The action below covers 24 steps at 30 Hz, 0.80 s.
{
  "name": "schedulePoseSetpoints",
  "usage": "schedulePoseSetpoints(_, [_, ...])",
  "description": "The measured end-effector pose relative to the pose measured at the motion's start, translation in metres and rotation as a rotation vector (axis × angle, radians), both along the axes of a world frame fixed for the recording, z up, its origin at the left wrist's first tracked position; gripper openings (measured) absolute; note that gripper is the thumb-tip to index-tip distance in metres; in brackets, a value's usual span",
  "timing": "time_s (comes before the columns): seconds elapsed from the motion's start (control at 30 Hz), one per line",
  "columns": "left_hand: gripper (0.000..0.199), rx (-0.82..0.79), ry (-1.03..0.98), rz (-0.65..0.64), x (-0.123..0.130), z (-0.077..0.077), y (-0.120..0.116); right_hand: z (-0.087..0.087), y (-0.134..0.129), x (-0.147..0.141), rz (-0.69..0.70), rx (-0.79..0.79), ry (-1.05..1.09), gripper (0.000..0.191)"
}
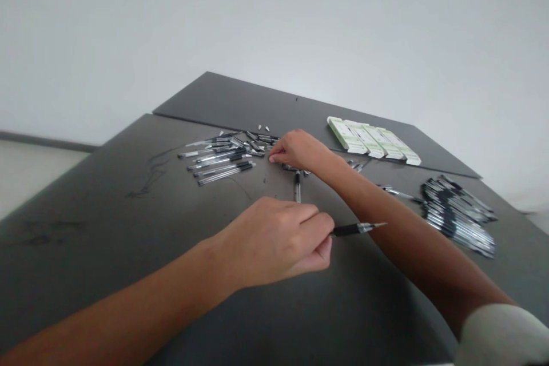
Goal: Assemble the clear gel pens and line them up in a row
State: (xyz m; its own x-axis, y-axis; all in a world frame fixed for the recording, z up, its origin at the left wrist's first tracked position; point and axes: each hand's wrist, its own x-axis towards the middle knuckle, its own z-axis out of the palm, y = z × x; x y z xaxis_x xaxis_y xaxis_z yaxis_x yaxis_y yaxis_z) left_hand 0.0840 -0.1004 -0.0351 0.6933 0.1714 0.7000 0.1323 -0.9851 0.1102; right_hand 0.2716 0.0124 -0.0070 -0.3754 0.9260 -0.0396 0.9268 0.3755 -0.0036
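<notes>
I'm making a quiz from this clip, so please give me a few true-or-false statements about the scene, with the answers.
1. The left hand grips a pen with a black grip and a metal tip. True.
2. The right hand is holding a white box. False: it is at the edge of a loose pile of pens, apart from the pale green-and-white boxes.
3. A stack of pens lies to the right on the dark tabletop. True.
4. The pale green-and-white boxes are on the floor. False: they lie on the dark tabletop.
</notes>
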Motion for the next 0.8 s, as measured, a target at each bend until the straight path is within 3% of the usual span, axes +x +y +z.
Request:
schedulePoseSetpoints(0.3, [0.018, -0.006, 0.002, 0.012, 0.0, -0.001, -0.001, 0.001, -0.01, -0.015, 0.012, 0.072, 0.108, 0.024])
schedulePoseSetpoints(0.43, [0.017, -0.044, -0.008, 0.015, -0.001, -0.003, 0.0, 0.014, -0.04, 0.001, -0.035, 0.128, 0.295, 0.024])
schedulePoseSetpoints(0.5, [0.016, -0.09, -0.011, 0.012, -0.001, -0.005, -0.002, 0.018, -0.07, 0.018, -0.102, 0.143, 0.482, 0.032])
schedulePoseSetpoints(0.67, [0.01, -0.271, -0.036, -0.039, 0.004, -0.006, -0.013, 0.01, -0.16, 0.055, -0.351, -0.066, 1.378, 0.033])
schedulePoseSetpoints(0.8, [0.01, -0.463, -0.048, -0.05, 0.011, -0.008, -0.023, -0.001, -0.195, 0.054, -0.468, -0.168, 1.755, 0.035])
